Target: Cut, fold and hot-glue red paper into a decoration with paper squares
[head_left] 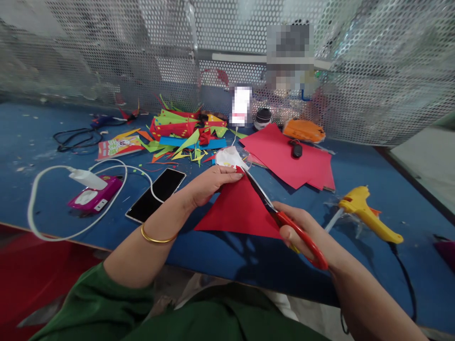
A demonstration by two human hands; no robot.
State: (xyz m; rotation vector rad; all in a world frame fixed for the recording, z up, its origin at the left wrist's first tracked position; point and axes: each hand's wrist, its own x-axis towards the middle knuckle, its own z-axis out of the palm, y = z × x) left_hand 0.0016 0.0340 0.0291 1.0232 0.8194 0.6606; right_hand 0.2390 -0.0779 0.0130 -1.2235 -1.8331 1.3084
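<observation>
A triangular piece of red paper (pixel 240 208) lies over the near part of the blue table, its tip pointing away from me. My left hand (pixel 216 181) pinches the paper close to that tip, fingers closed. My right hand (pixel 302 227) grips red-handled scissors (pixel 265 196), with a bit of yellow showing at the handle. Their blades reach along the paper's right edge up to the tip, close to my left fingertips. Whether the blades are parted there I cannot tell. Just beyond the tip lies a crumpled white piece (pixel 230 157).
Paper scraps (pixel 194 144) pile up at the back. Red sheets (pixel 289 158) with a black key fob (pixel 296 148) lie back right. A yellow glue gun (pixel 369 213) rests at right. Left are a dark phone (pixel 156 194), a purple power strip (pixel 95 194) and white cable.
</observation>
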